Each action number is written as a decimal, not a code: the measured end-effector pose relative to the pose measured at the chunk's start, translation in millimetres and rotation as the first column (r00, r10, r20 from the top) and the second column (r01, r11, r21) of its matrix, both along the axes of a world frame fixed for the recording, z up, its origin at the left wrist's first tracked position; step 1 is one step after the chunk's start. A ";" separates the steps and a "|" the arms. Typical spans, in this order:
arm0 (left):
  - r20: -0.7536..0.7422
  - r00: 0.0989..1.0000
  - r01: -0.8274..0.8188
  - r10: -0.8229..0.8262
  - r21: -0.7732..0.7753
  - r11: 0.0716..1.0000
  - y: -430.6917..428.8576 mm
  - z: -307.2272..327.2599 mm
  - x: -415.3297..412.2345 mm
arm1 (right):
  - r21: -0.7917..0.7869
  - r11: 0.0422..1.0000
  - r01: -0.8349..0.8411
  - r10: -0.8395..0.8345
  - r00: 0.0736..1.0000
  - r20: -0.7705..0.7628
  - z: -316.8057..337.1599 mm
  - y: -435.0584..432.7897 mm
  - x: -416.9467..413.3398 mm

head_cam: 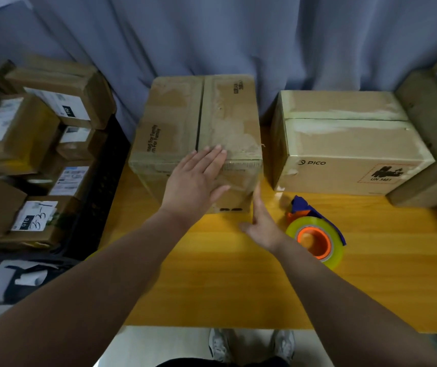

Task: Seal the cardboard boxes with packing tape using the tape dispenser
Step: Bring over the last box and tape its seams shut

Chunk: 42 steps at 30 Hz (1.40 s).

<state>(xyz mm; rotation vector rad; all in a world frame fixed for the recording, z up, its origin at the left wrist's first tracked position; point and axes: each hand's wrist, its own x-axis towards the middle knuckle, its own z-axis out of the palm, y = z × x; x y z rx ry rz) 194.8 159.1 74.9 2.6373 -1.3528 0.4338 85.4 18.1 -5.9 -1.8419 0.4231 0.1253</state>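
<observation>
A brown cardboard box (180,120) stands at the middle of the yellow table (225,282), its top flaps closed along a dark centre seam. My left hand (196,181) lies flat with straight fingers over the box's near top edge and front face. My right hand (261,223) is open, fingers straight, touching the box's near right corner. A tape dispenser (315,234) with a blue frame, orange core and a clear yellowish tape roll lies on the table just right of my right hand. A second box (344,144) marked PICO stands at the right.
Stacked labelled parcels (32,144) fill a dark crate left of the table. More cardboard boxes (434,133) rise at the far right. A blue-grey curtain (212,35) hangs behind the table. The table's near edge runs just above my shoes.
</observation>
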 end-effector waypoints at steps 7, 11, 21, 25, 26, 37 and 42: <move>-0.031 0.999 -0.022 0.025 0.101 0.995 0.8 8.3 -0.9 | -0.391 0.919 -0.053 0.040 0.998 -0.043 26.7 -49.6 12.0; -0.021 0.999 -0.028 0.032 0.138 0.990 1.2 11.6 -0.9 | -0.545 0.838 -0.027 0.026 1.000 -0.009 36.8 -56.6 39.1; -0.009 1.000 -0.008 0.009 0.126 0.992 3.1 10.8 3.2 | -0.485 0.875 0.002 0.029 0.998 0.055 28.2 -61.6 63.5; -0.028 1.000 0.003 0.001 0.128 0.992 2.9 12.3 5.3 | -0.507 0.862 0.011 0.071 0.987 0.142 63.2 -62.6 56.5; -0.030 1.000 0.008 -0.005 0.125 0.992 3.0 11.7 4.8 | -0.539 0.842 0.013 0.092 0.981 0.168 70.3 -61.9 55.6; -0.037 0.997 0.064 -0.062 0.044 0.997 3.0 3.2 13.2 | -0.881 0.456 0.125 0.527 0.760 0.380 80.6 -55.7 56.3; -0.058 0.997 0.058 -0.050 0.157 0.986 29.4 13.4 35.0 | -0.887 0.428 0.175 0.509 0.765 0.396 65.3 -52.6 60.2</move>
